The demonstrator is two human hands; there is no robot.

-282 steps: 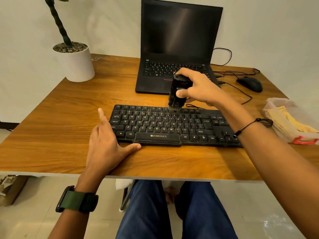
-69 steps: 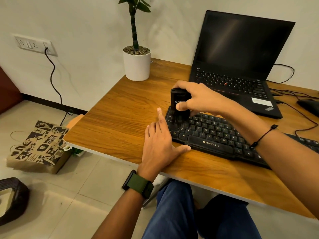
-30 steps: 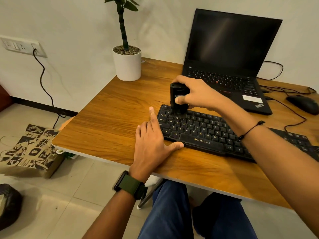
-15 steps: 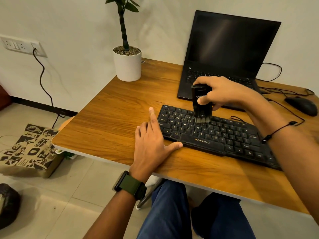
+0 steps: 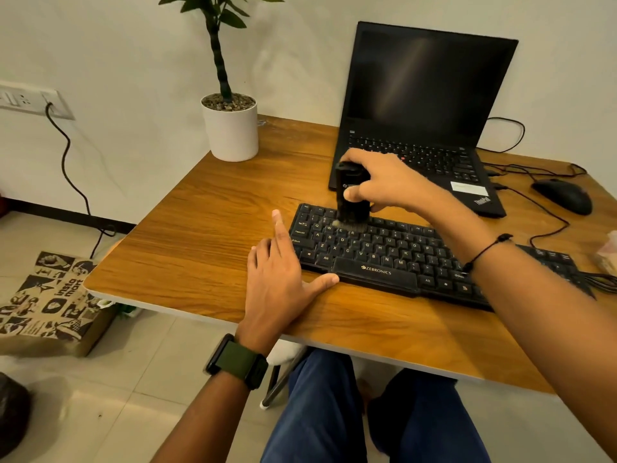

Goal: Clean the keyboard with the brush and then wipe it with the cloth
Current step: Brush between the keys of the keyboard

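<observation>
Off the desk's left edge, a printed paper bag (image 5: pixel 46 295) sits on the floor tiles, and a black cable (image 5: pixel 71 182) drops from the wall socket (image 5: pixel 30 103) above it. Up at the desk's (image 5: pixel 200 228) back-left corner stands the white pot (image 5: pixel 230 132) with its green plant. Now the left hand (image 5: pixel 280 279), green-strapped watch (image 5: pixel 238 360) on the wrist, lies flat on the wood near the front edge, fingers open and spread, forefinger pointing toward the back of the desk along the keyboard's left end, thumb stretched along its front edge. The black keyboard (image 5: pixel 394 255) runs across the middle of the desk, angled slightly, its right end reaching toward the right edge. And there is the brush (image 5: pixel 350 198), upright, a black block with its bristles down on the upper-left rows of keys, the tips blurred. The right hand (image 5: pixel 384 182) is wrapped around it, fingers closed over the top and side, thumb pressed on the front face; a thin black cord (image 5: pixel 487 252) circles that wrist. Behind, an open laptop (image 5: pixel 427 105) with a dark screen sits against the back edge, and a black mouse (image 5: pixel 562 195) rests near the back-right corner, wires trailing. I cannot make out the cloth clearly; only a pale blur shows at the right edge.
</observation>
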